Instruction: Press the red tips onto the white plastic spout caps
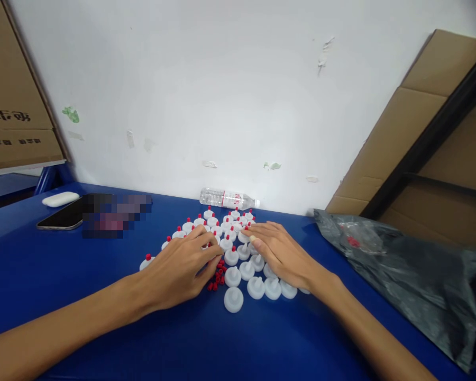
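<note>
Many white round spout lids stand in a cluster under and between my hands, some with small red tips and some bare, such as the nearest lid (pixel 234 300). My left hand (pixel 188 259) is bent over the left part of the cluster. Its thumb and fingers close together beside a small pile of loose red caps (pixel 218 278); what lies between the fingertips is hidden. My right hand (pixel 280 251) reaches over the right part. Its thumb and fingers close at a red-tipped lid (pixel 243 236), and the palm covers several bare lids.
A clear plastic bottle (pixel 228 199) lies against the white wall. At left on the blue table (pixel 143 338) are a phone (pixel 61 214) and a white case (pixel 61 199). A grey plastic bag (pixel 404 286) spreads at right, with a small clear bag (pixel 363 238) on it. Cardboard flanks both sides.
</note>
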